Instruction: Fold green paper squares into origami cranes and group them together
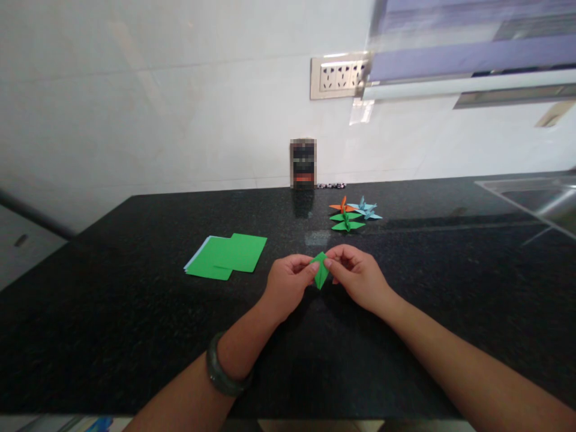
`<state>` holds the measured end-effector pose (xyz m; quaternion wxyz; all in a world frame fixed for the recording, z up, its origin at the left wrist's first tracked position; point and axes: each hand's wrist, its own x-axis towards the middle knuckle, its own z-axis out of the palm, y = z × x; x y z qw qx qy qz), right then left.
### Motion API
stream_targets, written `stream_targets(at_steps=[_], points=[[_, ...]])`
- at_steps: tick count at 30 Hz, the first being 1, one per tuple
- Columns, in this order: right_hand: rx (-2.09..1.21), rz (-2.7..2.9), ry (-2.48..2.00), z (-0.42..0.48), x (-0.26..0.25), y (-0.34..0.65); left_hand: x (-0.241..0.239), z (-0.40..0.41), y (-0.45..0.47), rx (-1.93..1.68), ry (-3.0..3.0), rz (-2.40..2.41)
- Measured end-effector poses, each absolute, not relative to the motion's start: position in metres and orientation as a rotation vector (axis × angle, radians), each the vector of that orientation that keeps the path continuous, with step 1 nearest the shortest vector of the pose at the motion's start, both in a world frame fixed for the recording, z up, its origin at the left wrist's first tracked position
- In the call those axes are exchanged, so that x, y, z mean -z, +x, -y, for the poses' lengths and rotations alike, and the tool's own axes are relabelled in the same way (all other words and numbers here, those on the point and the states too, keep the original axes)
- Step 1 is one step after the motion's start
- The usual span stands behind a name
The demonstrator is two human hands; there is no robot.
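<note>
A small folded green paper piece [321,273] is held just above the black counter [135,312] between both my hands. My left hand [288,282] pinches its left edge with thumb and fingers closed. My right hand [355,276] pinches its right edge the same way. A dark bangle [220,372] sits on my left wrist.
A stack of green paper sheets [227,255] lies to the left. Finished paper cranes, one orange [342,207], one blue [366,210] and one green [346,222], stand behind my hands. A dark blurred object [303,163] leans at the wall under a socket strip [337,77]. A sink [544,201] is at far right.
</note>
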<state>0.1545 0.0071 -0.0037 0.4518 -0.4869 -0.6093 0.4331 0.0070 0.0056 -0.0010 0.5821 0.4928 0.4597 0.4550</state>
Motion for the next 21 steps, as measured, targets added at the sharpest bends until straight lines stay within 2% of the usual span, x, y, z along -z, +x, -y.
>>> stream_targets(at_steps=[6, 17, 21], points=[[-1.22, 1.409, -1.09, -0.0083, 0.0001, 0.1533, -0.0049, -0.0045, 0.0063, -1.088, 1.047, -1.025], [-1.259, 1.473, -0.886, -0.0061, -0.0045, 0.158, -0.0053, -0.0023, 0.005, -1.137, 0.985, -0.934], [-1.182, 1.488, -0.893, -0.0083, -0.0019, 0.1605, -0.0072, -0.0028, 0.0043, -1.051, 0.892, -0.917]])
